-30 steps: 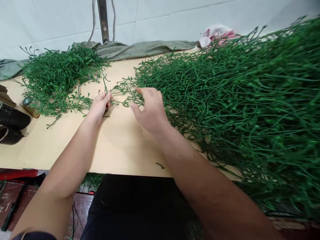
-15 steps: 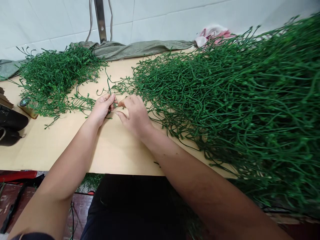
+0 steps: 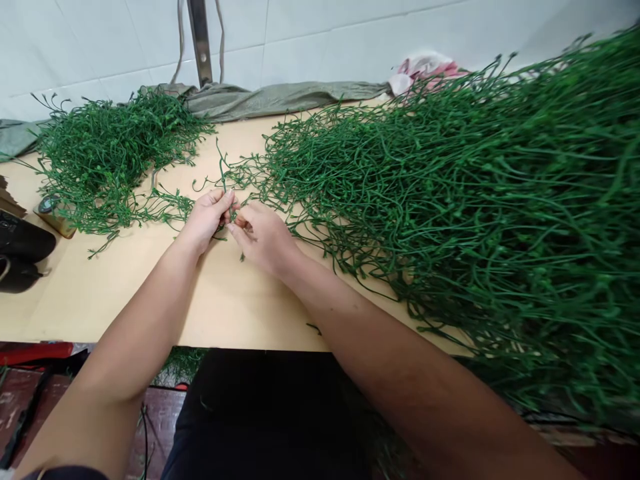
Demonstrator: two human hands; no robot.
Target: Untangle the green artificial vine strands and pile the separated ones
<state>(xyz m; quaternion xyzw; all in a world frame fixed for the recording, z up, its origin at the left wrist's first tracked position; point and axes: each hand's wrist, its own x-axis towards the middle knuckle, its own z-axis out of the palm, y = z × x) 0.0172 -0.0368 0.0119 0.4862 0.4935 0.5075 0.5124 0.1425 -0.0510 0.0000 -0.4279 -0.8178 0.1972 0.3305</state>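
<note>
Between the thumb and fingers of my left hand point(image 3: 207, 217) is a thin green plant stem point(image 3: 223, 175), its forked tip pointing away from me. My right hand point(image 3: 265, 237) is right beside it, thumb and fingers pinched on the lower part of the same stem. A small green bit hangs under the right fingertips. Part of the stem is hidden by the fingers. To the right lies a big heap of long green stems point(image 3: 425, 173), some reaching close to my right hand. A smaller pile of green stems point(image 3: 115, 147) sits to the left.
The tan tabletop point(image 3: 240, 307) runs along a white tiled wall point(image 3: 320, 33). Dark cylindrical objects point(image 3: 23, 240) and a small glass container point(image 3: 55, 215) stand at the left edge. A grey-green cloth point(image 3: 285, 97) and a pink-and-white cloth point(image 3: 425, 70) lie along the back.
My right thumb and fingers have closed in from apart to a pinch at the stem by my left hand. The stem tip has shifted slightly right. A small bit now hangs below my right fingers.
</note>
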